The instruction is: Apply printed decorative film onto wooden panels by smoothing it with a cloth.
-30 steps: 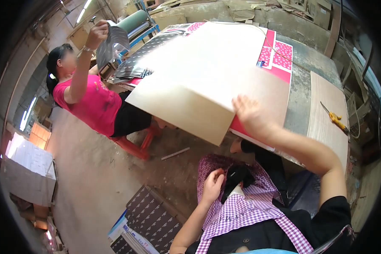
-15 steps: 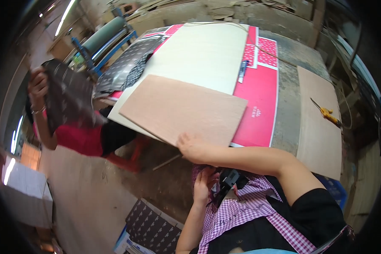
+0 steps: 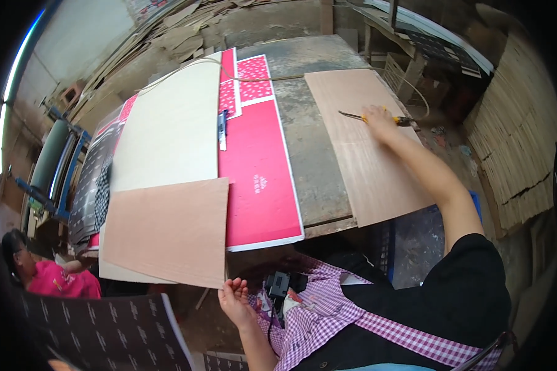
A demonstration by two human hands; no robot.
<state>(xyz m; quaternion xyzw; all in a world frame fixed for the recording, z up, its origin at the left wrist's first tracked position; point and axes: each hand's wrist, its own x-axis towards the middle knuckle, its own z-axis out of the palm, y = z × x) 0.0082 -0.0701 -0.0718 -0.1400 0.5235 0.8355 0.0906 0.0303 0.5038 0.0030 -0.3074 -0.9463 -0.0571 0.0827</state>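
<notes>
My right hand [image 3: 380, 123] is closed over a yellow-and-black tool [image 3: 404, 121] with a long thin metal tip. The tool lies on a long, light plywood sheet [image 3: 368, 167] at the table's right side. My left hand [image 3: 235, 303] has its fingers curled at the near right corner of a smaller plywood sheet [image 3: 167, 229], apparently pinching it. That smaller sheet lies over the near end of a large cream board [image 3: 167, 123] and juts past the table's near edge.
Pink printed sheets [image 3: 260, 179] lie mid-table under a small blue-and-white cutter [image 3: 222, 130]. A thin cord [image 3: 260, 79] crosses the far side. At left are a roller machine [image 3: 46, 157], a person in pink [image 3: 62, 278] and a dark patterned sheet [image 3: 105, 328]. Stacked boards [image 3: 513, 136] stand right.
My right hand has left the smaller plywood sheet and moved right onto the yellow tool. My left hand has come to that sheet's corner. The view has swung right; the dark sheet is nearer.
</notes>
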